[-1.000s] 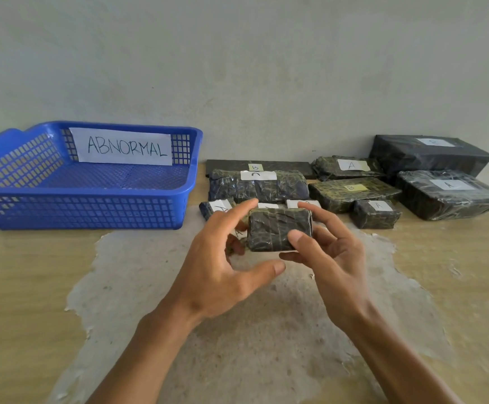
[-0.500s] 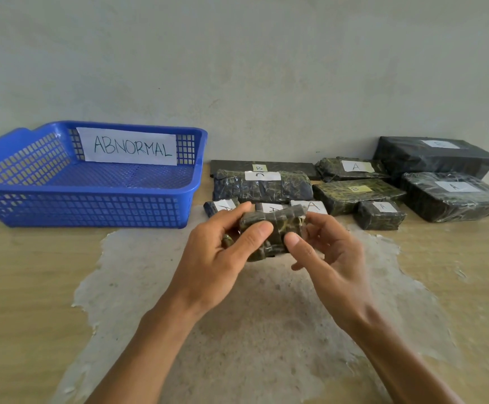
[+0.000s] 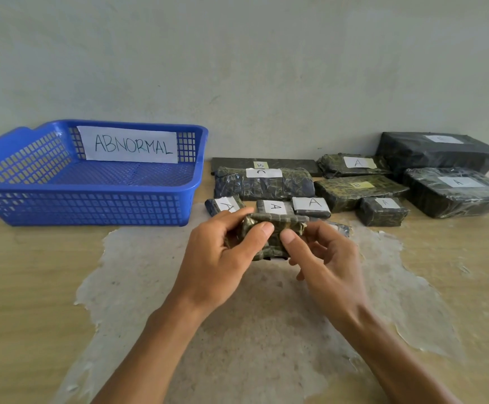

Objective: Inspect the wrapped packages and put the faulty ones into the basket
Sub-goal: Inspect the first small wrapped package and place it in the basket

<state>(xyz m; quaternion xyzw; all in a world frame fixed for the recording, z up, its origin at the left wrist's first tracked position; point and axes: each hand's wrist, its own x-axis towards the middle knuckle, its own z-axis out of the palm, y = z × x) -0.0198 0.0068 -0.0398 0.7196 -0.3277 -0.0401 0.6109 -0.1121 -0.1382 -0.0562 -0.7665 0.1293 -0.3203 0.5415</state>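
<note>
1. Where a second ago its broad face showed between the fingertips, the small wrapped package (image 3: 272, 234) now sits turned, edge up, just right of the blue basket (image 3: 91, 208) and above the bench (image 3: 33, 287).
2. Left hand (image 3: 223, 258): fingers and thumb curled round the package.
3. Right hand (image 3: 322, 258): thumb pinching its right end.
4. Status: inspection continuing; no fault visible; basket holds no package.

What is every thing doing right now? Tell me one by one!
small package: held up, gripped by both hands.
left hand: holds the package.
right hand: pinches the package.
blue basket: upright, nothing inside.
labelled packages: lying wrapped on the table.
</note>
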